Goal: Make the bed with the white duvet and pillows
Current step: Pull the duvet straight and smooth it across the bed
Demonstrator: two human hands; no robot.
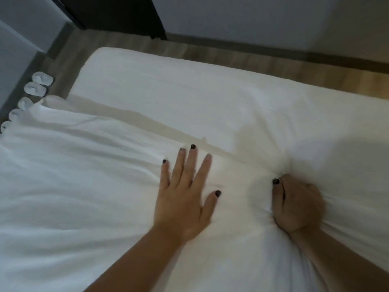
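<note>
- A row of small white slippers [35, 89] lies on the floor at the far left, set along a grey wall [12, 60]; the nearer ones are partly covered by hanging white cloth.
- The wood-look plank floor [242, 60] runs round the far side of the bed, and a dark panel [117, 13] stands at the top of the view against the pale wall behind.
- The white rumpled fabric duvet [63, 186] spreads over the near and left part of the bed, its folds running from the left edge towards the middle and draping over the left side.
- The white flat bedsheet [179, 85] covers the far part of the mattress, smooth, with the duvet's edge lying across it as a diagonal line.
- The left hand [183, 199] rests flat on the duvet near the middle, palm down, fingers straight and spread apart, dark polish on the nails, pressing the cloth.
- The right hand [296, 205] sits just to the right, well apart from the left, with its fingers curled tightly into a fist round a bunch of the duvet; creases radiate out from the grip.
- No pillows or containers show in this view.
</note>
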